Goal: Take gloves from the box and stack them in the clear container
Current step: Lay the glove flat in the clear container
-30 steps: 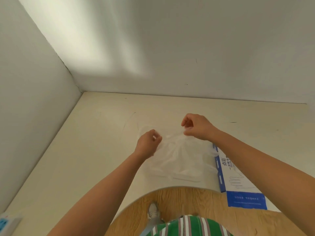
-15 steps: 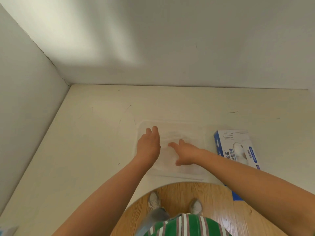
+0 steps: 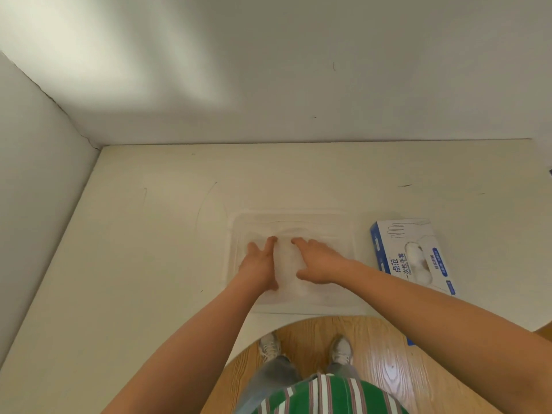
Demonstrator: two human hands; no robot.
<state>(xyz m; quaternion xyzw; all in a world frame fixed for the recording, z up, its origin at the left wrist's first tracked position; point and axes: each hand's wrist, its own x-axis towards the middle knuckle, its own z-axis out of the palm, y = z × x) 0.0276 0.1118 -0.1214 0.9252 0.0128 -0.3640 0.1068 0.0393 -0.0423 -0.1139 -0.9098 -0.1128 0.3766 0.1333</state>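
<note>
On the head camera I see the left hand (image 3: 260,264) and the right hand (image 3: 321,261) lying flat, side by side, inside the clear container (image 3: 350,231) on the pale table (image 3: 143,258). The fingers of both are straight and a little spread, pressing on the thin transparent gloves (image 3: 285,265) in it. The glove box (image 3: 413,252) lies just beside the container, at its right.
</note>
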